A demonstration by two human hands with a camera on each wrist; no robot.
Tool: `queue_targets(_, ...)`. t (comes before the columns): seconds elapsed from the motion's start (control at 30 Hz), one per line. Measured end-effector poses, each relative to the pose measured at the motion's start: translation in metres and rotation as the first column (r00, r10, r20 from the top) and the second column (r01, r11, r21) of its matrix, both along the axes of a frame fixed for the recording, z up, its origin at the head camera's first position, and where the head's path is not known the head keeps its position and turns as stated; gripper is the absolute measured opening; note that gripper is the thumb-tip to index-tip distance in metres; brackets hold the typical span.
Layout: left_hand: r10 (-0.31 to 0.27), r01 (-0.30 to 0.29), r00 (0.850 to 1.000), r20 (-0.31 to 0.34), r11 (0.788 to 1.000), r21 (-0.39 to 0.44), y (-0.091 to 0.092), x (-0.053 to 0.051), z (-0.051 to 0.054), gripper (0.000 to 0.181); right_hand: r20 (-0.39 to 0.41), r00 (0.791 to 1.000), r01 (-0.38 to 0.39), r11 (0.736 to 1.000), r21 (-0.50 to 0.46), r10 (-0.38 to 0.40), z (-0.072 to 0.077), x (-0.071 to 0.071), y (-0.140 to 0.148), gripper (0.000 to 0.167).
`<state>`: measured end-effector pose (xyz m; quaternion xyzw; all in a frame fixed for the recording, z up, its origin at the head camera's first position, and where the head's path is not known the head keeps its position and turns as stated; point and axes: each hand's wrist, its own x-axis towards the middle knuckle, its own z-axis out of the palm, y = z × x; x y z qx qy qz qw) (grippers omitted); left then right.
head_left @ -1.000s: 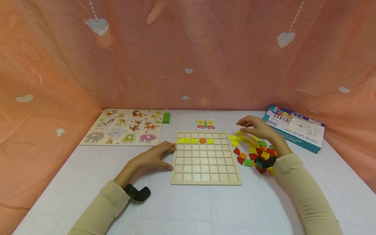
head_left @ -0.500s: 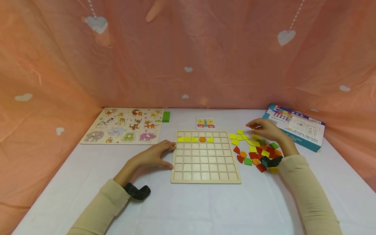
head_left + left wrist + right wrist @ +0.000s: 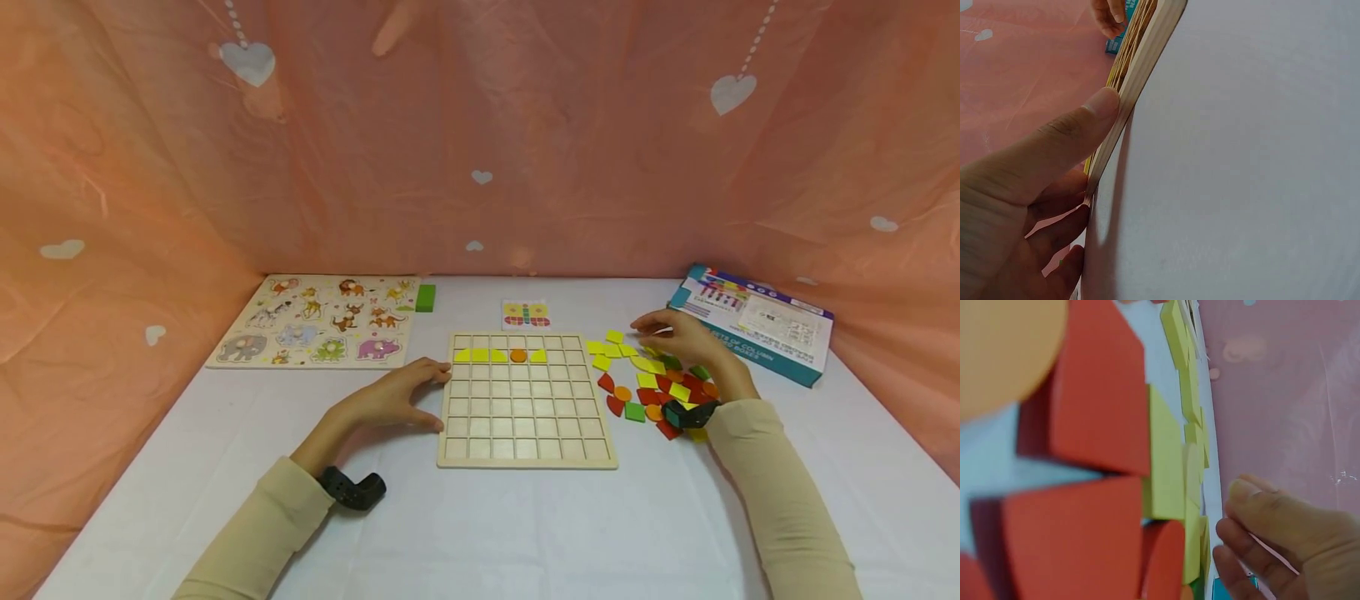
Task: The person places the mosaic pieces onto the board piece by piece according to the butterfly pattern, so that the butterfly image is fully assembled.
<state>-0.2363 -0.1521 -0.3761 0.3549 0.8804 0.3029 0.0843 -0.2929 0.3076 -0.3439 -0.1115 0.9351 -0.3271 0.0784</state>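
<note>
1. The left hand (image 3: 390, 398) rests its fingers on the left edge of the grid board (image 3: 525, 408). They look loose, not squeezing. A hard push there could slide the board and jiggle the bits on it.
2. The right hand (image 3: 681, 336) hangs to the right of the board, its fingers bent a little, with nothing seen in them. I can't tell if the tips touch anything.
3. Right of the board, near that hand, is a messy pile: yellow pieces (image 3: 602, 363), red pieces (image 3: 647, 397), green pieces (image 3: 634, 412) and orange pieces (image 3: 622, 394). Because they lie so close together, the fingers might grab two, or a wrong shape. The black wrist camera (image 3: 692, 415) looks low over the pile, so it might bump some.
4. On the board, in the second row from the far side, sit four yellow shapes (image 3: 480, 356) and one orange circle (image 3: 518, 356).
5. Just past the board's far edge lies a butterfly card (image 3: 527, 315). An animal puzzle (image 3: 337, 325) is far left of the board, a box (image 3: 757, 325) far right.
</note>
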Motion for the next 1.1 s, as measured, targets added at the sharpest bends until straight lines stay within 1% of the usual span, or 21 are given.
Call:
queue_targets(0.17,-0.004,0.004,1.0,-0.009,1.0,0.0,0.0,0.001,0.001,0.071,-0.004,0.999,-0.041,0.999,0.014,0.041,-0.001,0.001,0.002,0.035)
queue_targets(0.4,0.0,0.0,1.0,-0.01,1.0,-0.003,0.001,0.003,0.003,0.072,0.055,0.993,-0.107,0.994,0.021,0.106,0.0,0.007,0.014,0.037)
queue_targets(0.47,0.001,-0.001,1.0,-0.011,1.0,-0.004,0.001,0.003,0.003,0.072,0.052,0.992,-0.115,0.993,0.022,0.114,0.0,0.008,0.016,0.036)
queue_targets(0.6,0.0,0.0,1.0,-0.008,1.0,-0.002,0.001,0.003,0.003,0.072,0.015,0.996,-0.093,0.995,0.042,0.093,-0.004,0.01,0.018,0.034)
queue_targets(0.73,-0.003,0.003,1.0,-0.003,1.0,0.0,0.001,0.003,0.003,0.073,-0.019,0.999,-0.043,0.997,0.063,0.045,-0.009,0.009,0.018,0.035)
queue_targets(0.87,-0.011,0.011,1.0,-0.01,1.0,-0.002,0.001,0.002,0.003,0.071,-0.032,0.999,0.0,0.997,0.082,0.003,-0.013,0.006,0.018,0.037)
queue_targets(0.93,-0.013,0.013,1.0,-0.014,1.0,-0.004,0.002,0.002,0.003,0.071,-0.04,0.999,0.006,0.997,0.076,-0.002,-0.012,0.005,0.017,0.038)
queue_targets(1.0,-0.012,0.012,1.0,-0.015,1.0,-0.006,0.002,0.002,0.003,0.07,-0.05,0.999,0.009,0.998,0.063,-0.006,-0.008,0.005,0.012,0.038)
queue_targets(1.1,-0.008,0.008,1.0,-0.008,1.0,-0.005,0.001,0.003,0.003,0.07,-0.08,0.997,-0.007,1.0,0.012,0.008,0.0,0.006,0.001,0.038)
